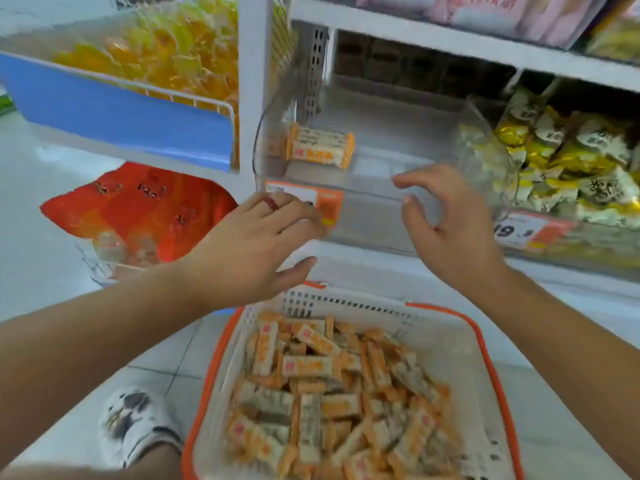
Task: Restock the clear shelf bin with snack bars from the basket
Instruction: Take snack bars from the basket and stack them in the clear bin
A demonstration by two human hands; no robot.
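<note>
Fingers loosely spread and holding nothing, the left hand (pixel 249 251) and right hand (pixel 450 223) hover before the clear bin (pixel 374 202) (few snack bars (pixel 318 148) inside), above the basket (pixel 485 344).

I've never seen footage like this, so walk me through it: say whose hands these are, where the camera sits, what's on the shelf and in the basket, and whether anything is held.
There is one picture, from a wide-angle camera worn on a person's head, looking forward and down at their own bare hands. No robot is involved.

The left hand and right hand both reach toward the clear shelf bin; neither holds anything. The bin is nearly empty, with just a few snack bars at its back left. Below, an orange-rimmed white basket on the floor holds a heap of the same bars.

The neighbouring bin to the right holds yellow-and-white snack packets, and orange-yellow sweets sit upper left.
</note>
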